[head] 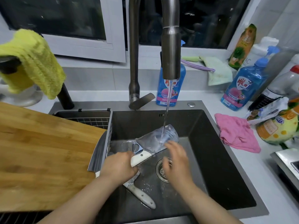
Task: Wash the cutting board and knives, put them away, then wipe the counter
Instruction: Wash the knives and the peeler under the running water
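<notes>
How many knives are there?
3: a cleaver under the tap in the left hand, a second knife on the sink floor, a third knife against the drainer basket. More may be hidden.

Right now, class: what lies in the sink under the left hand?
A white-handled knife lies on the sink floor. Its handle and blade base show, but the left hand, gripping the cleaver, covers the rest of the blade.
</notes>
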A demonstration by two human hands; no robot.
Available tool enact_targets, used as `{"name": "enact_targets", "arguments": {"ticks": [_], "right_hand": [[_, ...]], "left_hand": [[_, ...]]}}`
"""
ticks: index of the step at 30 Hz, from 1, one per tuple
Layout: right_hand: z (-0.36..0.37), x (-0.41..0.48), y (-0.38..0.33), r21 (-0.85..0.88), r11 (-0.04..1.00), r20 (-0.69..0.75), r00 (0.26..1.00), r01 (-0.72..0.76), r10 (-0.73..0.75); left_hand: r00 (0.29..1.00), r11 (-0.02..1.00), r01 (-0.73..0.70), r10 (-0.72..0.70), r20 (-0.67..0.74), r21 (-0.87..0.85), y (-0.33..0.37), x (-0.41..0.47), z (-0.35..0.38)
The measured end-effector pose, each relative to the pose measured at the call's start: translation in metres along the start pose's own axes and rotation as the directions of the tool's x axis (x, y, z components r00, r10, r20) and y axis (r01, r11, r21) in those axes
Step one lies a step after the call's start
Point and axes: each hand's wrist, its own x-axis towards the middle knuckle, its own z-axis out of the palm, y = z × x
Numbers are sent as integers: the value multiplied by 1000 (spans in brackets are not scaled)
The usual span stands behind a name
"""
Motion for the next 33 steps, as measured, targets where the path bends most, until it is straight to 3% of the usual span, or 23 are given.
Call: {"name": "enact_targets", "arguments": {"ticks": [1,3,5,7,10,12,15,16,19,21,25,27,31,33], "right_hand": [[4,0,-3,-115,976,112,979,185,-172],[11,5,-2,-184,901,299,896,392,-329],[12,17,1,-251,880,465,847,404,-256],[6,28,4,-347,881,519,848,321,-105],[6,35,-3,-332,917,585,811,219,18],[12,29,-10,-231,917,547,823,326,-155],[10,26,-15,-85,909,634,726,408,-267],[9,28,-9,-96,913,659,713,396,-240],[4,40,14,-262,938,595,803,226,-27],[3,40,16,-299,940,574,818,162,41],[8,20,-9,-97,941,666,724,326,-182],[6,22,-8,-68,932,678,702,357,-220],[-1,33,22,-258,942,568,823,216,-33],[1,28,21,-270,936,527,848,227,-54]], "left_hand": [[1000,1000,-10,10,-8,16,0,0,-1],[1000,999,-22,23,-18,45,-1,-1,-3],[999,997,-36,38,-17,67,-3,-1,-5],[999,996,-43,44,-12,80,-6,-2,-5],[999,995,-42,43,-5,92,-6,-3,-2],[999,994,-41,41,-4,104,-5,-2,0],[999,992,-47,49,-11,115,-4,0,1],[999,992,-48,49,-7,114,-5,0,1],[999,993,-51,51,4,105,-7,0,2],[999,994,-50,49,6,96,-7,-1,4],[999,994,-50,50,1,95,-2,1,6],[999,994,-50,51,-1,92,-2,1,6],[999,996,-42,43,-11,82,-6,1,6],[999,997,-38,39,-18,73,-6,1,7]]}}
